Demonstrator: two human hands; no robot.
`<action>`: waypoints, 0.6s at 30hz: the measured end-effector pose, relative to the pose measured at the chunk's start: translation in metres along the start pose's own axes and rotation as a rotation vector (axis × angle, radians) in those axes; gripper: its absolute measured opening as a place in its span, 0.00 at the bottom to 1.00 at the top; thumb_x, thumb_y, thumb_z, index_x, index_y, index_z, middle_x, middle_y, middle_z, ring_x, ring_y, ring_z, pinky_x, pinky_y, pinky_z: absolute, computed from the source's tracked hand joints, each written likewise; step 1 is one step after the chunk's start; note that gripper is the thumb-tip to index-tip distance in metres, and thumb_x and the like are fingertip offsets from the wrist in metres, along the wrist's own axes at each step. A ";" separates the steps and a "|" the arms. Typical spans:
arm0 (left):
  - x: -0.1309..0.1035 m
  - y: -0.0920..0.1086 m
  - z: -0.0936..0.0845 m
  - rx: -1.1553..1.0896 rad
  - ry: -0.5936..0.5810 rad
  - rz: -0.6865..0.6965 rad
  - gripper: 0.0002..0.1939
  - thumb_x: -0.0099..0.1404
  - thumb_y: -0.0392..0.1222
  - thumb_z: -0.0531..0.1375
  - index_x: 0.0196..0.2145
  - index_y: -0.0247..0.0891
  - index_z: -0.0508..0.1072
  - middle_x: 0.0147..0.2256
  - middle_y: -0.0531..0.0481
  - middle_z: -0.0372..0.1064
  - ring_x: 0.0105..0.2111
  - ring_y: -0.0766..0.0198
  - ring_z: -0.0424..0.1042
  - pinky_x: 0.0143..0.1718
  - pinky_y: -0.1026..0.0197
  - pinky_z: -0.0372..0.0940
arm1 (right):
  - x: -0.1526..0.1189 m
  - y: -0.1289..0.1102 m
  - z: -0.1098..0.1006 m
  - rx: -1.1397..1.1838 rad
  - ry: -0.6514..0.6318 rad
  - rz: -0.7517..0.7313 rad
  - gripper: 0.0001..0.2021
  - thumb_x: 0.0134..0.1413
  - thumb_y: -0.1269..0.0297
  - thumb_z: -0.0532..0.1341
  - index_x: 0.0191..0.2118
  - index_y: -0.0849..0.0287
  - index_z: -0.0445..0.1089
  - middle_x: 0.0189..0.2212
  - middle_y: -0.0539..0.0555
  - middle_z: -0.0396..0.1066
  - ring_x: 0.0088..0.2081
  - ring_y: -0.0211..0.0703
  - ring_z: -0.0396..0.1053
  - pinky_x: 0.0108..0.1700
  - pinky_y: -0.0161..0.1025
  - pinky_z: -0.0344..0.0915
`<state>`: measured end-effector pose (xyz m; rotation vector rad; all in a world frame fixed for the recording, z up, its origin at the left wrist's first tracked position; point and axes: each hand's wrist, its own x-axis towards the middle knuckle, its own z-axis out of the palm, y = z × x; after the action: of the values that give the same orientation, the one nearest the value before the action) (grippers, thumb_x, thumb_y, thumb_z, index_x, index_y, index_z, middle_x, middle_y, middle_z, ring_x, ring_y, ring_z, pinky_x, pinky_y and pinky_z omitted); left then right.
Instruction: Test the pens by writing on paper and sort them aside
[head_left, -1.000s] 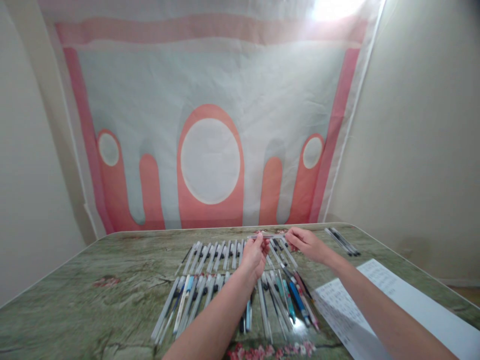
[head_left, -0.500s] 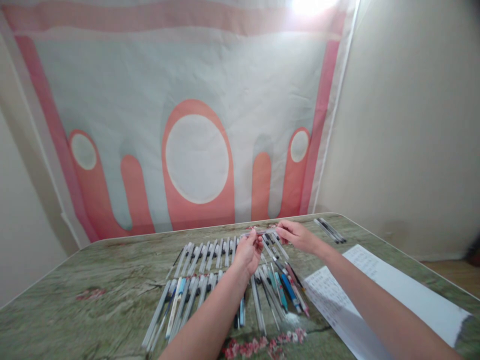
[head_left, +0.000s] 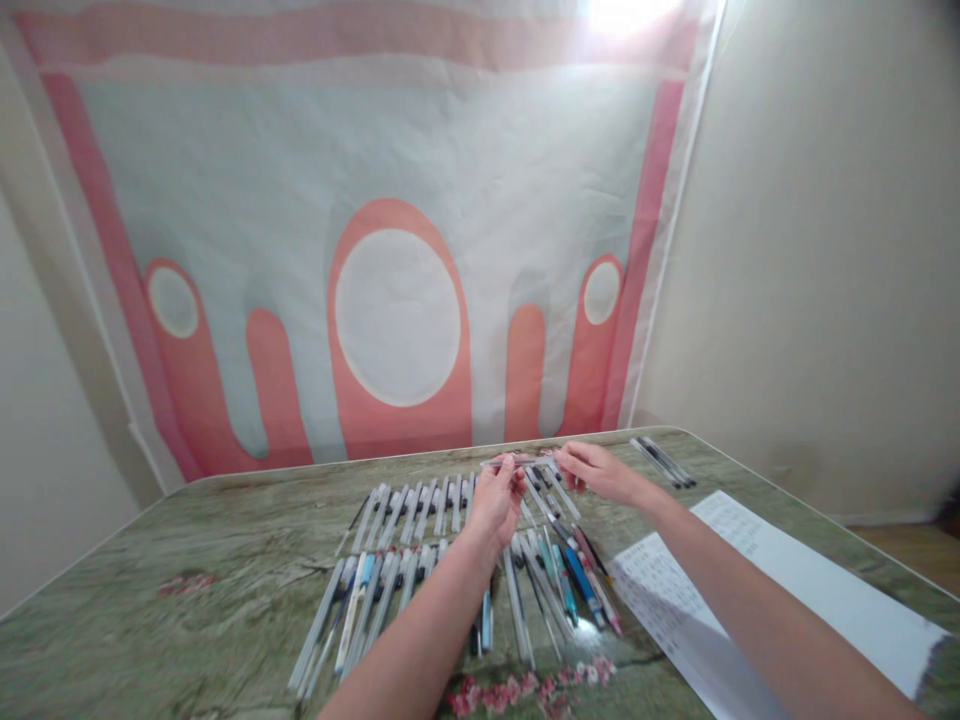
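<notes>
Between my two hands a slim clear pen (head_left: 536, 462) is held level, above the far row of pens. My left hand (head_left: 495, 503) pinches one end of it, fingers closed. The other end is in the fingertips of my right hand (head_left: 592, 471). Clear pens with dark grips (head_left: 409, 513) lie side by side in the far row. A nearer row holds more clear pens (head_left: 319, 625), a light blue and white pen (head_left: 352, 615), and at its right a thick blue pen (head_left: 583, 585) and a pink pen (head_left: 601, 590). My left forearm hides the middle of both rows.
Handwritten paper sheets (head_left: 810, 580) lie at the right under my right forearm. A few pens (head_left: 663, 463) rest apart at the table's far right corner. The wood-patterned table (head_left: 225, 540) reaches back to a hanging cloth (head_left: 397, 150) in pink and grey.
Both hands keep almost the same place, still holding the pen. The whole view has shifted very slightly.
</notes>
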<state>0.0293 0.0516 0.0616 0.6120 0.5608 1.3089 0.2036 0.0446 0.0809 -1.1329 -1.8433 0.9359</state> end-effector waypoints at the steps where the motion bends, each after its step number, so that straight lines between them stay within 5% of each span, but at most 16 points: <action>1: 0.000 0.000 0.000 0.005 0.003 0.001 0.03 0.56 0.36 0.58 0.30 0.33 0.66 0.28 0.52 0.67 0.20 0.78 0.61 0.20 0.75 0.57 | 0.000 -0.001 -0.001 -0.020 0.016 -0.027 0.17 0.52 0.50 0.50 0.25 0.60 0.59 0.18 0.47 0.62 0.20 0.33 0.61 0.22 0.31 0.60; 18: -0.001 0.000 -0.001 0.011 -0.018 -0.002 0.05 0.56 0.37 0.58 0.31 0.33 0.66 0.30 0.51 0.67 0.20 0.78 0.60 0.20 0.75 0.58 | 0.000 -0.003 -0.002 0.016 0.004 -0.039 0.17 0.52 0.50 0.50 0.24 0.60 0.59 0.18 0.47 0.62 0.20 0.33 0.61 0.23 0.31 0.60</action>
<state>0.0279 0.0512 0.0609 0.6313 0.5545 1.2981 0.2044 0.0438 0.0840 -1.0845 -1.8450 0.9242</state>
